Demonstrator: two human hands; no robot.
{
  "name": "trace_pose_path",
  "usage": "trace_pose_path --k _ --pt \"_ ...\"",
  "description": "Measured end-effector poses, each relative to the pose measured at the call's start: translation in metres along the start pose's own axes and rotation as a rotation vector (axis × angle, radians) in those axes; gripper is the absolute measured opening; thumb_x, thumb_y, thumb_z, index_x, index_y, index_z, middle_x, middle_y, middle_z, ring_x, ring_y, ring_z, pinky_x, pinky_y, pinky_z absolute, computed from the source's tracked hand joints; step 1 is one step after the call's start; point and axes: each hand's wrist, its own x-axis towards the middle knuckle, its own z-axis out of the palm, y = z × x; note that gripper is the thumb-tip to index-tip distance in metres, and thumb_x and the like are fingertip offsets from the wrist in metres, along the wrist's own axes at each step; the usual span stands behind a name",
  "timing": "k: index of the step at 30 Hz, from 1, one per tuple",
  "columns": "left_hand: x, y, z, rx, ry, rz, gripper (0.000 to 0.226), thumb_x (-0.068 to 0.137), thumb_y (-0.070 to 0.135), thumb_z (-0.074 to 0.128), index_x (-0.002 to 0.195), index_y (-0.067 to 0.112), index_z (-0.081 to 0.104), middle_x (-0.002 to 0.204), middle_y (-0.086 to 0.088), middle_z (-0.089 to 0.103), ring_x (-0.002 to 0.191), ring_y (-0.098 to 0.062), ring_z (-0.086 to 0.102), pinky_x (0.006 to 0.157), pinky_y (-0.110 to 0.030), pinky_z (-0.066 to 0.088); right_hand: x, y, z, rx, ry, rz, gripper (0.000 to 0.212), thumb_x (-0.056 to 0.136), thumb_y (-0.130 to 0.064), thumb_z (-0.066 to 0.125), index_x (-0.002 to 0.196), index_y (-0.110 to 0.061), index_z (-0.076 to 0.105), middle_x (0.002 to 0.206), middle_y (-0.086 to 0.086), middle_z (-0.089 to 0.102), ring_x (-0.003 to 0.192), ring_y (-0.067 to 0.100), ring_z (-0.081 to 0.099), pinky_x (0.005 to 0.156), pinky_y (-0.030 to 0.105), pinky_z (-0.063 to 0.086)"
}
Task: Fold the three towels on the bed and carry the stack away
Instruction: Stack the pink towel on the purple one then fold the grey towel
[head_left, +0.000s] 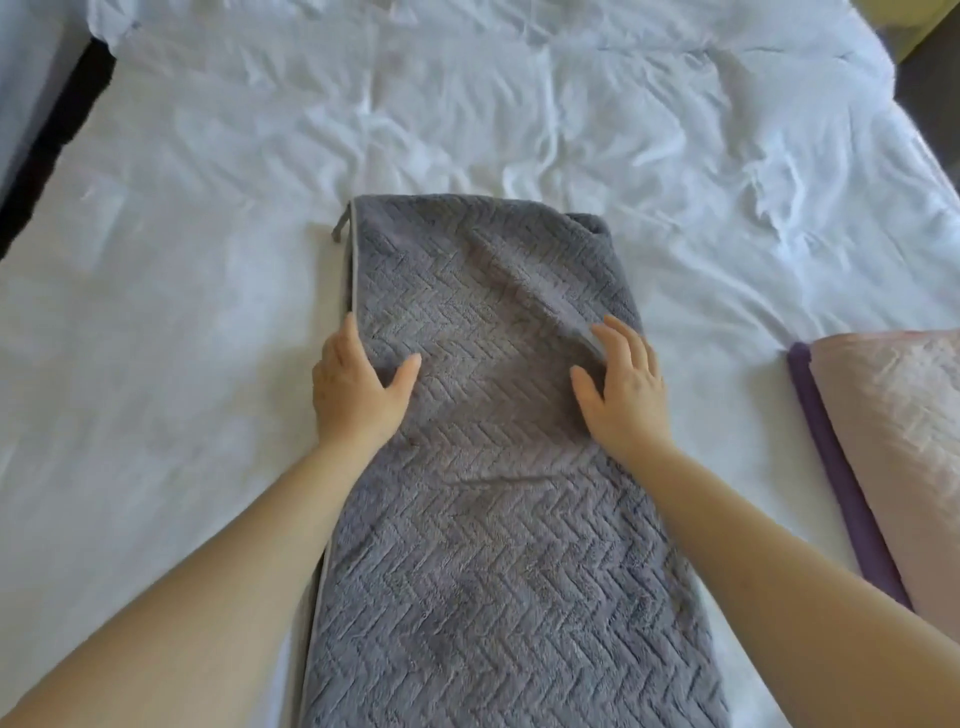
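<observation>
1. A grey towel (488, 467) lies in the middle of the bed (182, 260). It is folded into a long strip that runs from the near edge of the picture up toward the middle.
2. The grey towel has a zigzag pattern, and a little loop (342, 226) sticks out at its far left corner.
3. The left hand (358, 387) sits on the left edge of the grey towel. Its fingers curl around that edge and its thumb lies on top, so it has a loose hold of the cloth.
4. The right hand (623, 387) lies flat and open on the right side of the grey towel. Its fingers are spread and press on a crease there. It is not gripping anything.
5. Both bare arms reach in from the bottom of the picture.
6. A pink towel (904, 457) lies near the right side of the bed, apart from the grey one. A purple towel (841, 483) peeks out from under its left edge.
7. The bed has a white sheet (519, 104) with many wrinkles.
</observation>
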Motion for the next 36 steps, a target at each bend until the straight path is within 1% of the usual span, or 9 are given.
trace_pose_path --k 6,13,15,19,23,26,30,33,36 --pt "0.105 0.02 -0.01 -0.367 0.047 -0.243 0.097 0.084 0.048 0.064 0.152 0.015 0.004 0.16 -0.008 0.011 0.144 -0.027 0.022 0.113 -0.038 0.024 0.107 0.005 -0.025 0.147 -0.015 0.02 0.045 0.094 -0.022 0.048 0.138 -0.019 0.04 0.14 0.005 0.046 0.131 0.026 0.035 0.103 0.041 0.032" --pt "0.173 0.036 -0.017 -0.513 0.036 -0.353 0.082 0.086 0.042 0.065 0.147 0.007 0.022 0.14 -0.006 0.047 0.123 -0.024 0.049 0.091 -0.029 0.038 0.183 0.007 -0.027 0.24 -0.264 0.172 0.045 0.1 -0.031 0.04 0.143 -0.017 0.038 0.154 0.009 0.024 0.139 0.027 0.028 0.111 0.036 0.024" --pt "0.182 0.042 -0.019 -0.478 0.03 -0.307 0.063 0.087 0.042 0.064 0.138 0.01 0.042 0.132 -0.006 0.053 0.115 -0.022 0.054 0.088 -0.028 0.042 0.192 0.007 -0.028 0.353 -0.24 0.238 0.038 0.1 -0.029 0.04 0.133 -0.013 0.051 0.143 0.014 0.041 0.127 0.028 0.042 0.101 0.032 0.034" --pt "0.188 0.056 -0.032 -0.473 -0.173 -0.078 0.012 0.087 0.03 0.067 0.093 0.02 0.064 0.099 0.004 0.061 0.094 -0.013 0.057 0.076 -0.018 0.044 0.196 0.013 -0.045 0.316 -0.345 -0.042 0.009 0.088 -0.019 0.065 0.095 -0.022 0.067 0.097 -0.01 0.056 0.079 0.002 0.052 0.07 0.011 0.038" --pt "0.185 0.053 -0.042 -0.246 -0.454 0.113 0.029 0.082 0.012 0.071 0.063 0.019 0.05 0.103 0.005 0.053 0.094 -0.007 0.05 0.085 -0.022 0.036 0.188 0.01 -0.066 0.221 -0.495 -0.321 0.011 0.087 -0.017 0.065 0.089 -0.028 0.067 0.093 -0.014 0.062 0.076 -0.006 0.056 0.072 0.011 0.04" --pt "0.184 0.047 -0.036 -0.037 -0.543 0.148 0.023 0.082 0.012 0.068 0.079 0.014 0.045 0.076 0.002 0.043 0.069 -0.016 0.042 0.06 -0.027 0.034 0.176 0.006 -0.072 -0.081 -0.619 -0.409 0.015 0.094 -0.032 0.051 0.088 -0.046 0.05 0.082 -0.018 0.06 0.072 -0.001 0.056 0.068 0.025 0.043" --pt "0.192 0.041 -0.03 0.344 -0.376 0.182 0.044 0.085 0.036 0.066 0.124 0.027 0.045 0.112 0.001 0.058 0.102 -0.027 0.057 0.083 -0.033 0.041 0.173 0.006 -0.079 -0.252 -0.646 -0.503 0.023 0.088 -0.046 0.055 0.105 -0.037 0.043 0.094 -0.02 0.042 0.075 0.001 0.048 0.07 0.029 0.041" --pt "0.2 0.04 -0.026 0.501 -0.301 0.289 0.035 0.085 0.046 0.062 0.113 0.027 0.056 0.118 0.001 0.058 0.112 -0.028 0.052 0.088 -0.036 0.039 0.189 0.01 -0.088 -0.33 -0.586 -0.46 0.015 0.089 -0.038 0.058 0.096 -0.032 0.046 0.095 -0.013 0.043 0.078 0.015 0.054 0.072 0.034 0.047" --pt "0.209 0.04 -0.028 0.318 -0.316 0.12 0.041 0.081 0.048 0.067 0.114 0.024 0.062 0.135 -0.003 0.044 0.124 -0.031 0.042 0.102 -0.041 0.036 0.216 0.016 -0.094 -0.281 -0.531 -0.395 0.012 0.095 -0.026 0.052 0.101 -0.019 0.06 0.104 -0.001 0.05 0.088 0.023 0.056 0.083 0.036 0.045"
